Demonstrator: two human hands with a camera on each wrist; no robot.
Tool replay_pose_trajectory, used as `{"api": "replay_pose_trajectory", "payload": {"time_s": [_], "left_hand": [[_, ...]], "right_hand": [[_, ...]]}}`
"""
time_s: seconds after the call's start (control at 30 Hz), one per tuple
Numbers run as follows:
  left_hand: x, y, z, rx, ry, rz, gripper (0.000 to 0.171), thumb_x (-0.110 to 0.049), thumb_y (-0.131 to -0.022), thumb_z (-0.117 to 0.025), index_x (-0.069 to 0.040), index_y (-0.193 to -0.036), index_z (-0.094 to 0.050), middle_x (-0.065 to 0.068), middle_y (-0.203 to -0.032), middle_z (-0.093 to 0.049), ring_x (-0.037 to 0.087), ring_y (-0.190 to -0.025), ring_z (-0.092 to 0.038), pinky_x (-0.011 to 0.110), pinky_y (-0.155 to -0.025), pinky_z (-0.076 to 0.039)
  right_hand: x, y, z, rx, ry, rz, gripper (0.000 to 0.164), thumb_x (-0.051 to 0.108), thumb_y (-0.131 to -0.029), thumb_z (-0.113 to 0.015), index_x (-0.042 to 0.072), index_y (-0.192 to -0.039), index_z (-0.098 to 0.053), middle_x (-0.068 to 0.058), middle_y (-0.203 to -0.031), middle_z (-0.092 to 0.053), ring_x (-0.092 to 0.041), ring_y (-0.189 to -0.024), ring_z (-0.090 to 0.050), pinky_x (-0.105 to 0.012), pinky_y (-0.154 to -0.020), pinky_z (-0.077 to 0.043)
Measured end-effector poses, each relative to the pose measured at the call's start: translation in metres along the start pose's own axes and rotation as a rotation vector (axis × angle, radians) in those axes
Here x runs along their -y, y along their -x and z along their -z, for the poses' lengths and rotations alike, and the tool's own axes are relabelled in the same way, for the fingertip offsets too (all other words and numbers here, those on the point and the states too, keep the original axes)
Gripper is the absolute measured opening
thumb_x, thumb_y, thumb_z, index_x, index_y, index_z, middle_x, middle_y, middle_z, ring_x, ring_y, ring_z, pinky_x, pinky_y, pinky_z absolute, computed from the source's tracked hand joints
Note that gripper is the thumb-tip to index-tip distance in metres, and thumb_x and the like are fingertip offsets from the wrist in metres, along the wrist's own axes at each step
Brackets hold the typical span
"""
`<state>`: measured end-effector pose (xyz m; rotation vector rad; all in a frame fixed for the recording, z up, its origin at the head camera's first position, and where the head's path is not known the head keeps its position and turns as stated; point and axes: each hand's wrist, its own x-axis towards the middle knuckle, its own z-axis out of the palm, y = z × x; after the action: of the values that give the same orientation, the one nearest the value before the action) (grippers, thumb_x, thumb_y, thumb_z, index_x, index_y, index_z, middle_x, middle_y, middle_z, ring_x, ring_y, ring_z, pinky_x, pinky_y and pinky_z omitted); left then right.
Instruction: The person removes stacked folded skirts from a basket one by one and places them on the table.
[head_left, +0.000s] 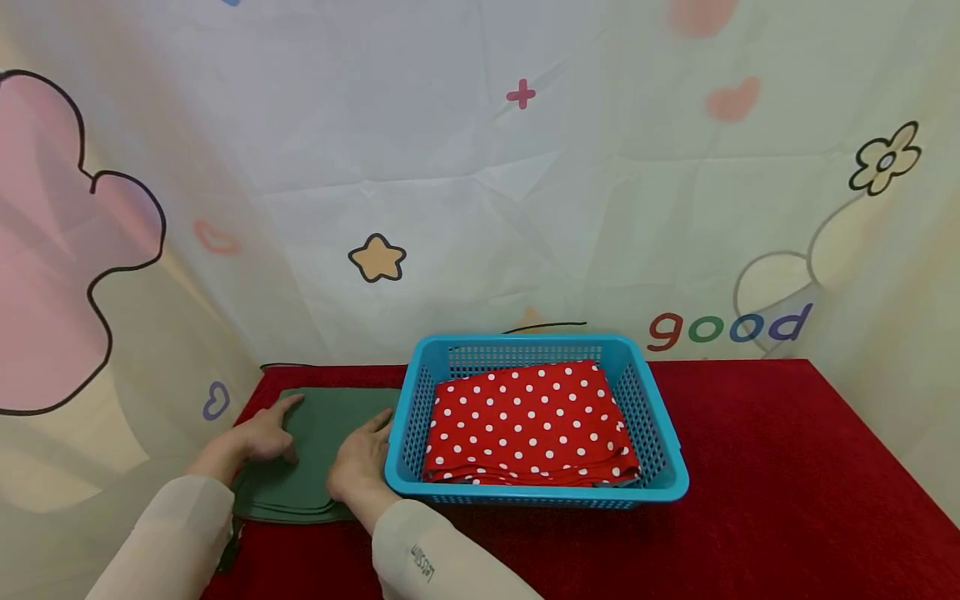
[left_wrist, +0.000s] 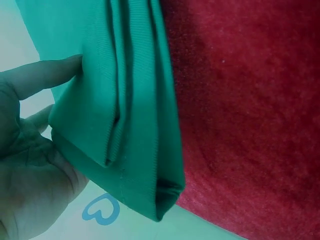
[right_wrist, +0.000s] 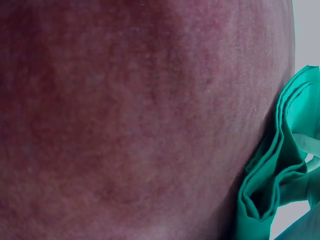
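A folded green cloth (head_left: 330, 433) lies in several layers at the left end of the table. My left hand (head_left: 262, 433) grips its left edge, thumb on the upper face; in the left wrist view a finger (left_wrist: 40, 119) passes behind the fabric. My right hand (head_left: 363, 467) holds the cloth's right edge, close beside the blue basket (head_left: 536, 493). In the right wrist view the green layers (right_wrist: 280, 165) bend round the fingers (right_wrist: 306, 144). Parts of both hands' fingers are hidden by the cloth. Inside the basket sits a folded red cloth with white dots (head_left: 532, 425).
A dark red velvety cover (head_left: 772, 450) spreads over the table, its right part beyond the basket. Behind it hangs a pale printed curtain (head_left: 480, 225) with hearts, a star and letters. A dark strip (head_left: 231, 546) hangs near the table's front left.
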<state>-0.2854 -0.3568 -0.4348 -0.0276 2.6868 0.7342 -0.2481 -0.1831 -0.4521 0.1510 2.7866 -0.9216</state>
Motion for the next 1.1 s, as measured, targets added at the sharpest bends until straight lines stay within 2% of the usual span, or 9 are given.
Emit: {"api": "replay_pose_trajectory", "payload": {"time_s": [0.23,0.37,0.47,0.67,0.77,0.93,1.0,1.1], "left_hand": [[-0.003,0.002,0.0,-0.049,-0.036,0.029,0.097,-0.003,-0.075,-0.07,0.005,-0.159,-0.02,0.045,-0.132,-0.032,0.053,-0.117,-0.038,0.075,-0.099,-0.044],[-0.002,0.004,0.002,-0.068,-0.051,0.032,0.098,-0.007,-0.076,-0.072,0.006,-0.158,-0.02,0.045,-0.134,-0.03,0.054,-0.118,-0.037,0.073,-0.099,-0.045],[0.0,0.005,0.003,-0.092,-0.053,0.023,0.1,-0.009,-0.075,-0.075,0.006,-0.158,-0.021,0.045,-0.136,-0.029,0.054,-0.12,-0.036,0.072,-0.098,-0.046],[-0.005,0.011,0.011,-0.131,-0.033,-0.009,0.098,-0.006,-0.078,-0.074,0.007,-0.158,-0.02,0.047,-0.143,-0.022,0.06,-0.126,-0.034,0.072,-0.1,-0.046],[-0.006,0.013,0.015,-0.148,-0.038,-0.038,0.098,-0.008,-0.08,-0.074,0.007,-0.159,-0.018,0.049,-0.149,-0.018,0.064,-0.135,-0.026,0.075,-0.102,-0.043],[-0.013,0.015,0.019,-0.184,-0.032,-0.082,0.095,-0.012,-0.084,-0.075,0.008,-0.159,-0.02,0.049,-0.155,-0.017,0.065,-0.141,-0.018,0.078,-0.107,-0.036],[-0.016,0.016,0.02,-0.197,-0.03,-0.099,0.092,-0.014,-0.086,-0.074,0.009,-0.158,-0.022,0.048,-0.156,-0.017,0.066,-0.142,-0.018,0.079,-0.108,-0.034],[-0.021,0.017,0.022,-0.208,-0.028,-0.125,0.087,-0.018,-0.091,-0.072,0.01,-0.157,-0.024,0.048,-0.154,-0.025,0.065,-0.14,-0.029,0.076,-0.106,-0.038]], "right_hand": [[0.0,0.004,-0.001,-0.026,-0.047,0.03,0.112,0.024,-0.081,-0.087,0.005,-0.165,-0.017,-0.02,-0.169,-0.019,-0.042,-0.151,-0.035,-0.046,-0.125,-0.027],[0.0,0.006,-0.002,-0.051,0.038,0.077,0.106,0.034,-0.085,-0.083,0.004,-0.165,-0.019,-0.02,-0.171,-0.014,-0.042,-0.156,-0.025,-0.048,-0.126,-0.024],[0.002,0.008,-0.002,-0.066,0.046,0.101,0.102,0.037,-0.087,-0.08,0.003,-0.164,-0.022,-0.02,-0.172,-0.009,-0.04,-0.158,-0.016,-0.051,-0.126,-0.02],[0.006,0.014,0.006,-0.042,-0.061,0.12,0.092,0.025,-0.089,-0.072,0.004,-0.164,-0.023,-0.018,-0.173,-0.001,-0.038,-0.16,-0.004,-0.055,-0.128,-0.018],[0.01,0.018,0.012,-0.023,-0.096,0.143,0.088,0.023,-0.089,-0.069,0.004,-0.163,-0.025,-0.017,-0.173,-0.005,-0.038,-0.161,-0.004,-0.055,-0.129,-0.016],[0.016,0.027,0.02,0.019,-0.269,0.171,0.076,0.021,-0.095,-0.061,0.005,-0.162,-0.028,-0.016,-0.173,-0.011,-0.037,-0.161,-0.008,-0.054,-0.131,-0.013],[0.019,0.029,0.023,0.029,-0.327,0.178,0.071,0.023,-0.1,-0.056,0.006,-0.162,-0.028,-0.016,-0.172,-0.013,-0.037,-0.161,-0.01,-0.053,-0.131,-0.013],[0.022,0.031,0.028,0.036,-0.375,0.2,0.066,0.028,-0.105,-0.053,0.006,-0.163,-0.028,-0.016,-0.172,-0.016,-0.038,-0.16,-0.011,-0.055,-0.131,-0.014]]}}
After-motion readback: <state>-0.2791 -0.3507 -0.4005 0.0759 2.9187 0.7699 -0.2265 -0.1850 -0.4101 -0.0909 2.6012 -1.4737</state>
